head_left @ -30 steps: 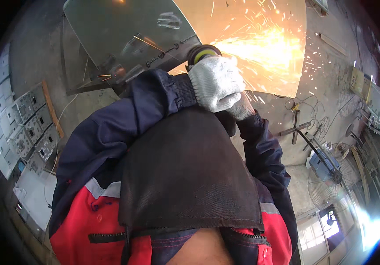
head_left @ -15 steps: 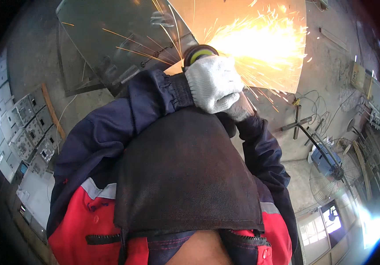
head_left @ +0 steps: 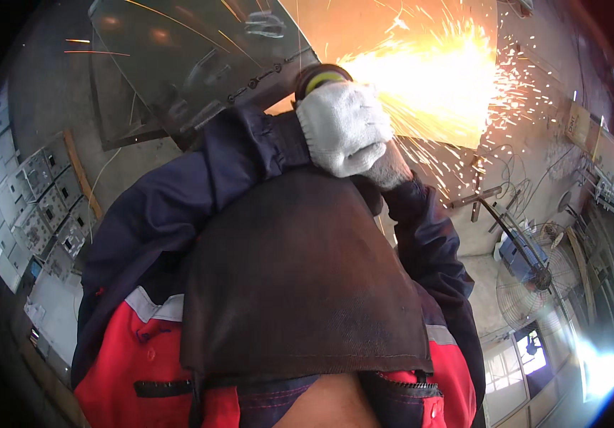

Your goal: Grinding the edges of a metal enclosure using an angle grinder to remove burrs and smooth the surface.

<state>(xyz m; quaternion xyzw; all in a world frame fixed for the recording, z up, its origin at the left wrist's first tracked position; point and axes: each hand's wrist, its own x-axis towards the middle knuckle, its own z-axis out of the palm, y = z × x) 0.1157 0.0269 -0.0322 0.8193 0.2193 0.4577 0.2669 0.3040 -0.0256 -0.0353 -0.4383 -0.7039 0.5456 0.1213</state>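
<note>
My left hand (head_left: 342, 128), in a white knit glove, is closed around the head of an angle grinder (head_left: 320, 77) with a dark guard and a yellow-green ring. My right hand (head_left: 391, 170), also gloved, is just behind and to the right, closed on the grinder's body; the left glove hides most of its fingers. The grinder is at the near edge of a large metal sheet (head_left: 307, 16). Bright sparks (head_left: 428, 82) stream to the right over the sheet's glowing surface. Their glare and my glove hide the contact point.
Left of the grinder lies a dark glossy panel (head_left: 171, 57) with a chain-like piece (head_left: 253, 82). Stacked grey boxes (head_left: 39, 178) stand at far left. On the right are a metal stand (head_left: 477, 198), cables and a large caged fan (head_left: 535, 278). A dark brown flap (head_left: 307, 278) covers my chest.
The grinder and both hands have shifted slightly away from my body. The spark stream now scatters farther right, beyond the sheet's edge. Both hands keep their grip.
</note>
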